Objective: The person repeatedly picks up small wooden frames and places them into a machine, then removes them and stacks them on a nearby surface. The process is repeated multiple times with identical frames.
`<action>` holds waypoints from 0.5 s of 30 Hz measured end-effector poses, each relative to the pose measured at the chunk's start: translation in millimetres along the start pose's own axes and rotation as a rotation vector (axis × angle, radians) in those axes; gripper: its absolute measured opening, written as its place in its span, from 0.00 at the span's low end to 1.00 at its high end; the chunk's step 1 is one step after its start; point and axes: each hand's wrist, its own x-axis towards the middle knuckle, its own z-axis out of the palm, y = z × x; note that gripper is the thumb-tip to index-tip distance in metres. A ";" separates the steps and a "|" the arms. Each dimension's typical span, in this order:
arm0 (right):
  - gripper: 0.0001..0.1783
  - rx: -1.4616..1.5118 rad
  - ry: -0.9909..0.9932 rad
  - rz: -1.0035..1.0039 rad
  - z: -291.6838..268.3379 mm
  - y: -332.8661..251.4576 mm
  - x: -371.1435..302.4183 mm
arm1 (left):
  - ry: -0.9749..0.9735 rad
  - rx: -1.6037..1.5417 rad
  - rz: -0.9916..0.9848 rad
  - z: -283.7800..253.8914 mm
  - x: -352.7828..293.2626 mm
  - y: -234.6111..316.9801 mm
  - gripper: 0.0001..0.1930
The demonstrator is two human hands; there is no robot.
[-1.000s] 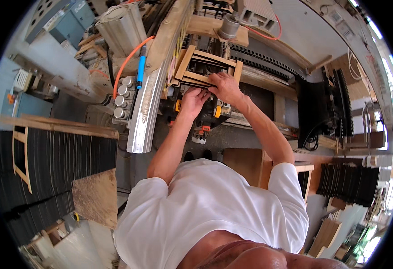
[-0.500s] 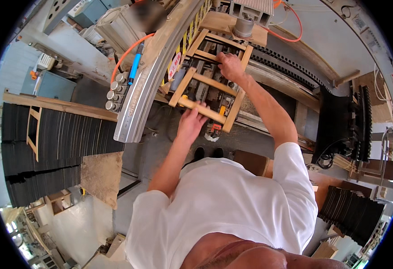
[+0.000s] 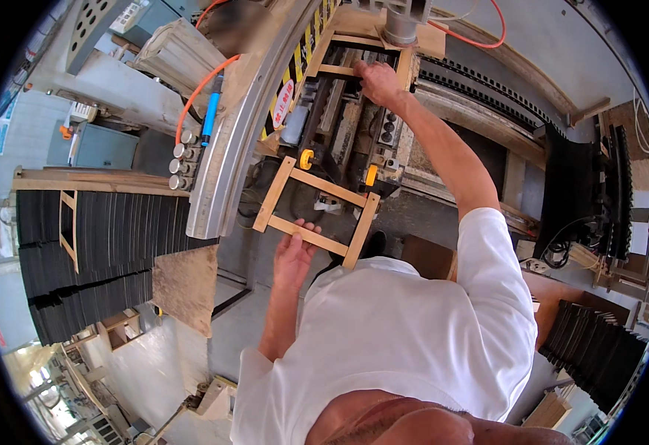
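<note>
My left hand (image 3: pixel 293 258) is closed on the near rail of a small wooden frame (image 3: pixel 329 188). This frame has two rails between two side bars and is held in front of the machine (image 3: pixel 337 111), close to my body. Farther off, a second wooden frame (image 3: pixel 335 70) lies on the machine. On its near rail rests my right hand (image 3: pixel 380 83), fingers bent around the wood. Part of that rail is hidden by the hand. Two yellow knobs (image 3: pixel 306 159) sit at the machine's near end.
A thick aluminium rail (image 3: pixel 224 148) with a striped guard (image 3: pixel 295 74) runs along the machine's left. Dark stacked strips (image 3: pixel 109 237) fill the left side, with a wooden frame (image 3: pixel 68 230) on them. Black toothed parts (image 3: pixel 573 200) stand at right. An orange hose (image 3: pixel 198 96) curves nearby.
My left hand has drawn its wooden frame toward my body, away from the machine and apart from the other frame. My right hand stays at the far frame. The view has shifted slightly.
</note>
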 end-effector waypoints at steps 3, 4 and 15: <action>0.17 -0.091 -0.071 0.042 -2.8 -4.8 4.5 | 0.026 0.008 -0.008 -16.1 0.0 3.7 0.17; 0.17 -0.100 -0.054 0.030 -2.7 -6.6 5.0 | 0.034 0.001 -0.011 -24.3 1.1 4.9 0.16; 0.18 0.087 -0.106 0.198 -8.0 -0.1 10.3 | 0.206 0.016 -0.136 -119.9 13.2 14.3 0.16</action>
